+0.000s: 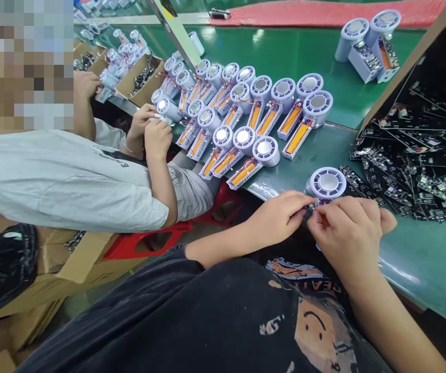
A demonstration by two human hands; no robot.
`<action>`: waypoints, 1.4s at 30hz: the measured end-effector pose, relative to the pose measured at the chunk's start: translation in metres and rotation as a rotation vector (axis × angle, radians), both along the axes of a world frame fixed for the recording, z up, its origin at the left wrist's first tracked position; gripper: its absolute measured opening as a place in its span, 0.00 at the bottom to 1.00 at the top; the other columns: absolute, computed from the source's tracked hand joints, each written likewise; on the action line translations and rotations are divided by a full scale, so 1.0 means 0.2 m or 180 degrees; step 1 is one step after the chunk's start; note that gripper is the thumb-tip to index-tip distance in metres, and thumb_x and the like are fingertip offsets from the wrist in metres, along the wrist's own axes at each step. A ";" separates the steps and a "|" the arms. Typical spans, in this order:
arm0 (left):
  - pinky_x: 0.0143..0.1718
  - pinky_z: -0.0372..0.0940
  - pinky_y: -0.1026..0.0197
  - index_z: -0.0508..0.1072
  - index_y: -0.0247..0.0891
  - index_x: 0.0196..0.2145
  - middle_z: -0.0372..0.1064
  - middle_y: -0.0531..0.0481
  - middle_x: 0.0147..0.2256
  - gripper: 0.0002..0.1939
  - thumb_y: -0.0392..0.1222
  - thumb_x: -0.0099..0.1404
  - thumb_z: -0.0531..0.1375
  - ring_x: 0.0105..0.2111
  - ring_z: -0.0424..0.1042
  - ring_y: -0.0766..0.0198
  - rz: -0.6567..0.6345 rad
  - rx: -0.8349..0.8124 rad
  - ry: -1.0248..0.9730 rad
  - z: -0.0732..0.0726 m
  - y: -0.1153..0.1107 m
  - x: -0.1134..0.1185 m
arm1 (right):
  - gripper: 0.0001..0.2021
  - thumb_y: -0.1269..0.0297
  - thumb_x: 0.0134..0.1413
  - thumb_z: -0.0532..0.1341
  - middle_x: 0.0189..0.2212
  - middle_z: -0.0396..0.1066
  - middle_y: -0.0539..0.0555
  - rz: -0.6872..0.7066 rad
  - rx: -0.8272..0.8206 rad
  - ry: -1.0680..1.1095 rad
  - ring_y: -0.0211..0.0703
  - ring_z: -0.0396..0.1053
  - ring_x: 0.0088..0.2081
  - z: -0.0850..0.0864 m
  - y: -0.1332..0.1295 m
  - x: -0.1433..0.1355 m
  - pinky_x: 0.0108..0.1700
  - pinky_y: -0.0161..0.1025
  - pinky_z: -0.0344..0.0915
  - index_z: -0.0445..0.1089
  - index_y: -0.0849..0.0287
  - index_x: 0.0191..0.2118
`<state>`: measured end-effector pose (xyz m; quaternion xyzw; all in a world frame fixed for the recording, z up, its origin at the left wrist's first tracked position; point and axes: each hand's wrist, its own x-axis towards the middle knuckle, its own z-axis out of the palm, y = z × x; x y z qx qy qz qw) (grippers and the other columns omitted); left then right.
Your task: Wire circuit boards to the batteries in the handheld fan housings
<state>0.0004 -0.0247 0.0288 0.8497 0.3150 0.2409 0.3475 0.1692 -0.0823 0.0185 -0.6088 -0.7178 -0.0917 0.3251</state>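
Observation:
A lavender fan unit with a round silver-centred head (327, 183) lies at the table's edge, its handle partly covered by my fingers. My left hand (285, 217) pinches a small dark piece, seemingly a circuit board (310, 206), just below the fan head. From the other side, my right hand (347, 228) closes its fingers over the fan's handle, close to my left fingertips. What exactly sits under the right fingers is hidden. To the right of the fan, loose black circuit boards (393, 186) spill in a heap from a box.
Rows of similar fan units (263, 150) with orange batteries stand left of centre on the green table (425, 259). Two more units (366, 46) sit at the back right. A co-worker's hands (153, 129) handle a unit at the left, near boxes of parts (139, 85).

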 end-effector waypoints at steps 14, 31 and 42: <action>0.53 0.71 0.50 0.74 0.33 0.50 0.76 0.39 0.48 0.15 0.33 0.69 0.54 0.50 0.75 0.56 0.0012 -0.0075 -0.0255 -0.03 -0.01 0.01 | 0.07 0.65 0.61 0.62 0.31 0.71 0.55 -0.0021 -0.0133 0.0281 0.50 0.66 0.39 -0.02 -0.01 0.02 0.41 0.48 0.57 0.72 0.54 0.31; 0.51 0.68 0.54 0.74 0.38 0.44 0.71 0.46 0.45 0.21 0.25 0.58 0.51 0.49 0.71 0.60 -0.0243 -0.0618 -0.0447 -0.05 0.04 0.00 | 0.08 0.59 0.57 0.67 0.36 0.80 0.50 -0.0009 -0.1026 0.3591 0.40 0.77 0.35 -0.06 -0.09 0.16 0.40 0.42 0.76 0.77 0.50 0.44; 0.55 0.66 0.52 0.75 0.38 0.46 0.73 0.45 0.46 0.20 0.28 0.60 0.52 0.50 0.71 0.59 -0.0595 -0.0967 -0.0580 -0.04 0.04 0.01 | 0.06 0.65 0.60 0.65 0.42 0.73 0.50 0.0840 -0.0710 0.3319 0.39 0.72 0.45 -0.09 -0.01 0.15 0.46 0.39 0.71 0.79 0.45 0.40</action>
